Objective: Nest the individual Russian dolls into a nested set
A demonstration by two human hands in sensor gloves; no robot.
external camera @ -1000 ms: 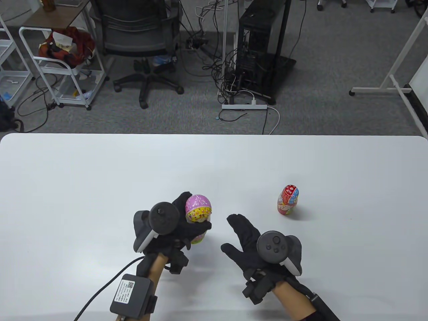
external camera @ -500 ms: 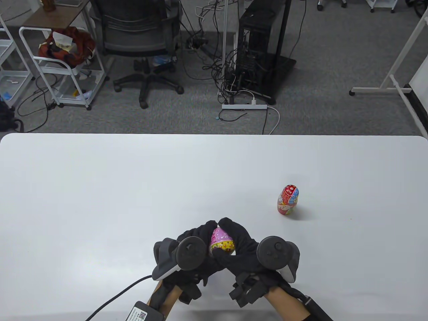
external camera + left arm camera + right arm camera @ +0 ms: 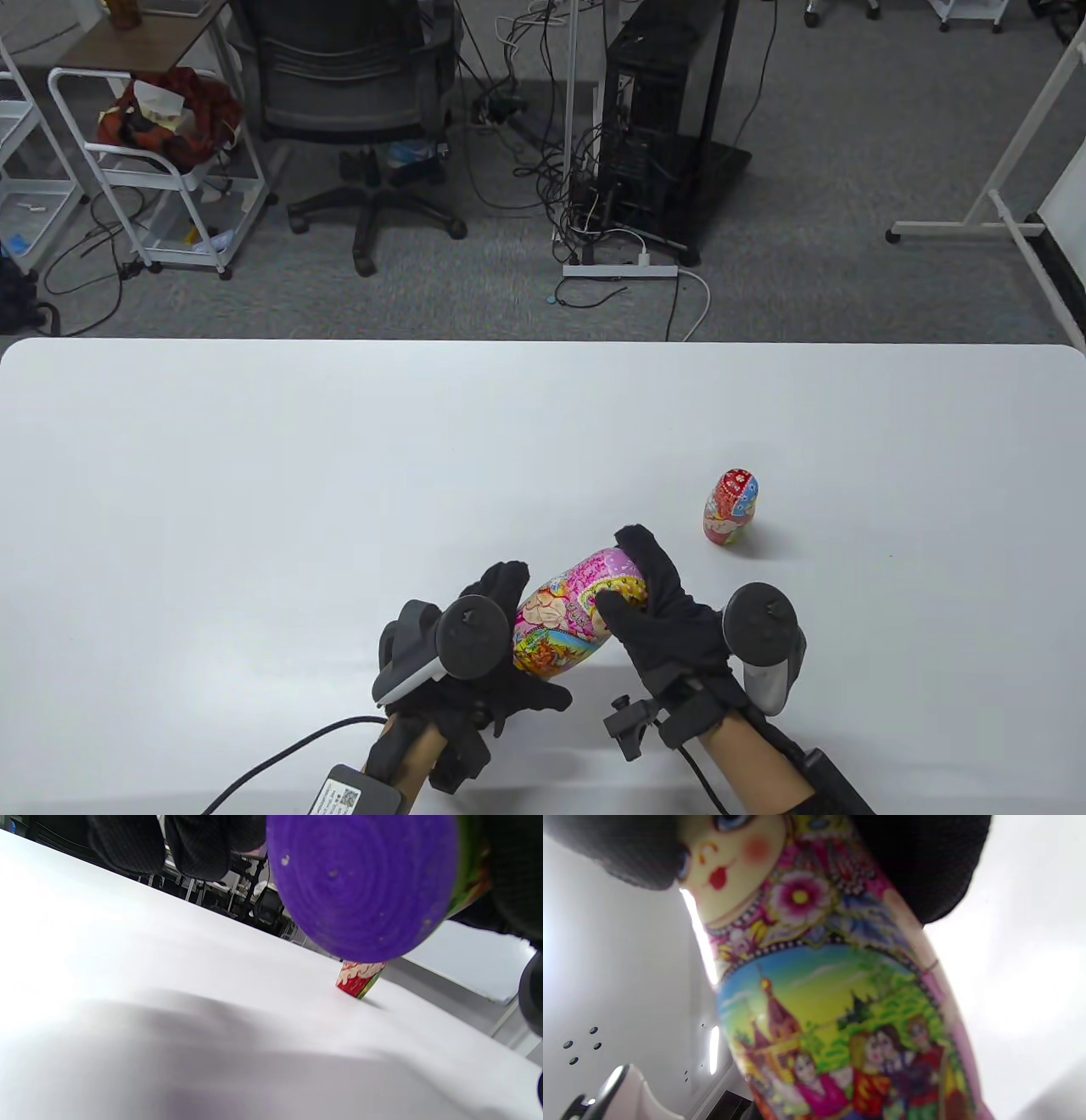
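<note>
The large pink doll (image 3: 568,624) lies tilted in the air above the white table (image 3: 339,475), held by both hands. My left hand (image 3: 501,671) grips its lower end; its purple base (image 3: 360,882) fills the left wrist view. My right hand (image 3: 653,603) grips its head end; the painted face and front (image 3: 814,984) fill the right wrist view. The doll looks closed. A small red doll (image 3: 730,508) stands upright on the table to the right, apart from both hands, and also shows in the left wrist view (image 3: 359,978).
The table's far edge (image 3: 543,341) borders a floor with an office chair (image 3: 356,102), a computer tower (image 3: 662,110) and cables. A cable (image 3: 280,760) runs from my left wrist across the table's near edge.
The left hand carried the pink doll from upright toward the near middle. The right hand came in and took its head end. The doll now lies tilted between both hands.
</note>
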